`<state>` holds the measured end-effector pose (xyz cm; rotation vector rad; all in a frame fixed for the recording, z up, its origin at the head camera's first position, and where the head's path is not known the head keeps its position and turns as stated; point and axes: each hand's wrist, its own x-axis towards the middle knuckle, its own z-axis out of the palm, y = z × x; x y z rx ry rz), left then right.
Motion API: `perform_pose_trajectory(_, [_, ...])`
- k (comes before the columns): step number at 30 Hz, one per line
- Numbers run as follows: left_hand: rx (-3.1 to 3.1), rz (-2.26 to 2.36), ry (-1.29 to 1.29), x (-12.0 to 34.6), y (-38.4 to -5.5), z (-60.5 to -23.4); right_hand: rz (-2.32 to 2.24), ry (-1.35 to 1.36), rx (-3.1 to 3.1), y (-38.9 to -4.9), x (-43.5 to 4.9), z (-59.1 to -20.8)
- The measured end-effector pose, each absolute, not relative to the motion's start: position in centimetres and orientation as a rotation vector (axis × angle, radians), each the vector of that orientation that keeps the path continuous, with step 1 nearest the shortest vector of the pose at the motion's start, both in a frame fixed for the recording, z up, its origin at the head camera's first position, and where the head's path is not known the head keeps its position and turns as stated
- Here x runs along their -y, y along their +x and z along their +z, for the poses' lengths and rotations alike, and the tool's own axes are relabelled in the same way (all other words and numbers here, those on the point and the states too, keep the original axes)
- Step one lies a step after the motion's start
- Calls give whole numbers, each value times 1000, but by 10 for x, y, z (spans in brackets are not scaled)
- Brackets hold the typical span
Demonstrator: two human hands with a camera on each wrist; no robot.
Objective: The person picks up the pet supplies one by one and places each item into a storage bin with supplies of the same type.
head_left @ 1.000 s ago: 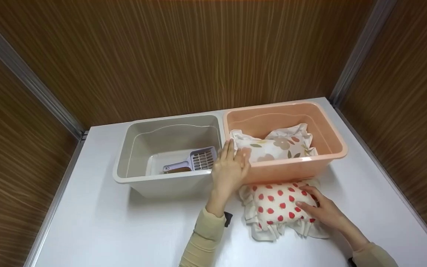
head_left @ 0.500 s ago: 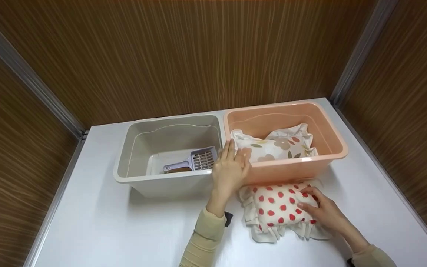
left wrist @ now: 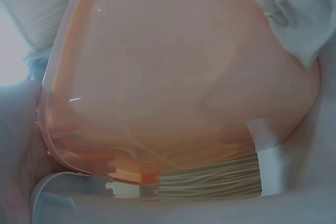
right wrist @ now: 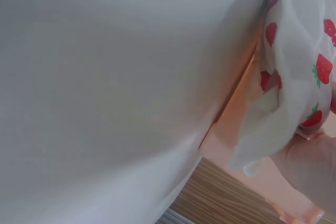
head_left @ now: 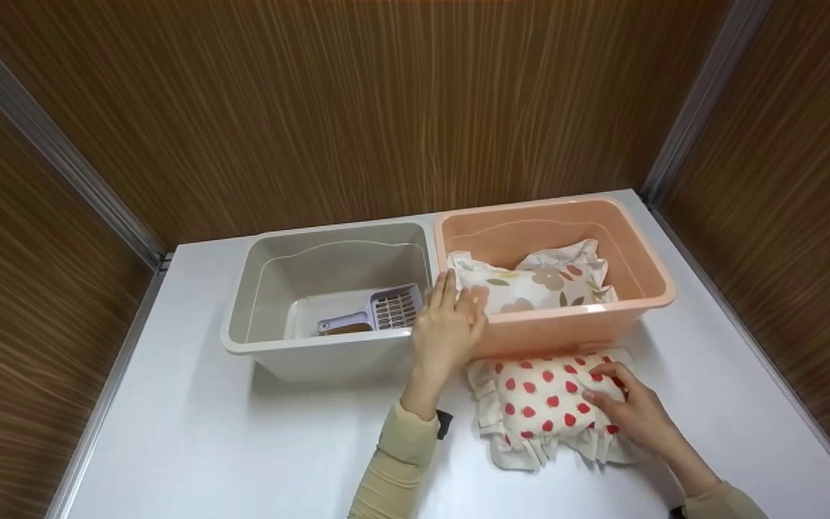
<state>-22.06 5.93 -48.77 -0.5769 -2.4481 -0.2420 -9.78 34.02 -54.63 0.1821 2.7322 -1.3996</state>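
My left hand (head_left: 447, 331) rests on the adjoining near rims of the grey bin (head_left: 336, 357) and the peach bin (head_left: 566, 328), fingers stretched forward. In the left wrist view it shows at the left edge, against the rim of the peach bin (left wrist: 157, 77). With thumb and fingers, my right hand (head_left: 635, 411) pinches the right side of a small strawberry-print pillow (head_left: 548, 400) with a cream ruffle. This pillow lies on the table just in front of the peach bin. The right wrist view shows the pillow's ruffled edge (right wrist: 289, 66) beside the hand (right wrist: 310, 166).
Inside the peach bin lies a floral ruffled pillow (head_left: 537, 285). A purple slotted litter scoop (head_left: 386, 310) lies in the grey bin. Both bins stand side by side on the white table (head_left: 192, 432), near the wood-grain back wall (head_left: 400, 108).
The strawberry pillow and my right hand have shifted slightly to the right, and its cloth is now creased between thumb and fingers. My left hand stays on the rims.
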Motion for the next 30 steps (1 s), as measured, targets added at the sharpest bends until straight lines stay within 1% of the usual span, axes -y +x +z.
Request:
perform_pose_trajectory(10, [2413,-251,-573,-61,-222,-489,-1479,211,-2840,-87,-340,-540])
perform_pose_trajectory(18, [2448,-263,-570,-61,-222,-489,-1576,254,-2812,-82,-342,-527])
perform_pose_trajectory(30, [2538,-264,-570,-60,-221,-487,-1466,323,-2886,-74,-344,-510])
